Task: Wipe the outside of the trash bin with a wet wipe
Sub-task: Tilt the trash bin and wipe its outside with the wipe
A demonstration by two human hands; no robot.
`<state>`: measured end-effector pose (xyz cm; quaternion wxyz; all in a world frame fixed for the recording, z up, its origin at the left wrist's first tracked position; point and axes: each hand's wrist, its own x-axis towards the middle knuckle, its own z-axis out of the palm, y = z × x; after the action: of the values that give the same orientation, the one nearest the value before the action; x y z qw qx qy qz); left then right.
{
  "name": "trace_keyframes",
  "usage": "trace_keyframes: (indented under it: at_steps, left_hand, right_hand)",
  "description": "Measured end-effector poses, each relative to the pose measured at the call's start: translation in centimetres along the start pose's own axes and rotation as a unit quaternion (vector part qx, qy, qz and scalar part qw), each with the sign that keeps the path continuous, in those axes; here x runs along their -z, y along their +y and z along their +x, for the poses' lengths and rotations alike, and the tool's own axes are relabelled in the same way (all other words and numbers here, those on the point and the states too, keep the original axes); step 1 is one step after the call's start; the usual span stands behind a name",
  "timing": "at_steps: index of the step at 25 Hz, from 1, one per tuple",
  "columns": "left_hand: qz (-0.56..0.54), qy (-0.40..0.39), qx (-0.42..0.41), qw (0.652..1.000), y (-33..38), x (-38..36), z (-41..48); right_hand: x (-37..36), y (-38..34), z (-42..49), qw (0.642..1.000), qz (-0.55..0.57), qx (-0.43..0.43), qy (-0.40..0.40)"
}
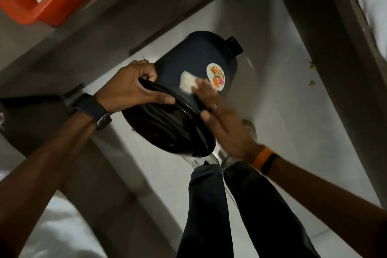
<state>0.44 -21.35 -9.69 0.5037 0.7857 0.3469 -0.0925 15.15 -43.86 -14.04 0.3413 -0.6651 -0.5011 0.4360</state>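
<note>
A dark blue trash bin with a black lid stands tilted on the pale floor, its lid end toward me. A round colourful sticker marks its side, and a black pedal sticks out at the far end. My left hand grips the lid's rim at the upper left. My right hand presses a white wet wipe flat against the bin's side, just left of the sticker.
An orange tray lies on a grey table top at the upper left. A table leg runs down the right. My legs in dark trousers and white shoes stand right below the bin.
</note>
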Motion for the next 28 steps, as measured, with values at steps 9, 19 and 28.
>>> trace_keyframes:
  at_steps: [9, 19, 28]
  left_hand:
    - [0.202, 0.159, -0.099, 0.961, 1.3, -0.4, 2.4]
    - [0.202, 0.196, -0.088, 0.955, 2.8, -1.6, 4.1]
    - [-0.042, 0.245, 0.134, 0.959, 1.1, -0.7, 8.8]
  right_hand:
    - [3.5, 7.0, 8.1, 0.916, 0.182, -0.323, 0.153]
    - [0.3, 0.8, 1.5, 0.988, 0.128, -0.022, 0.085]
    - [2.0, 2.7, 4.8, 0.948, 0.194, -0.198, 0.158]
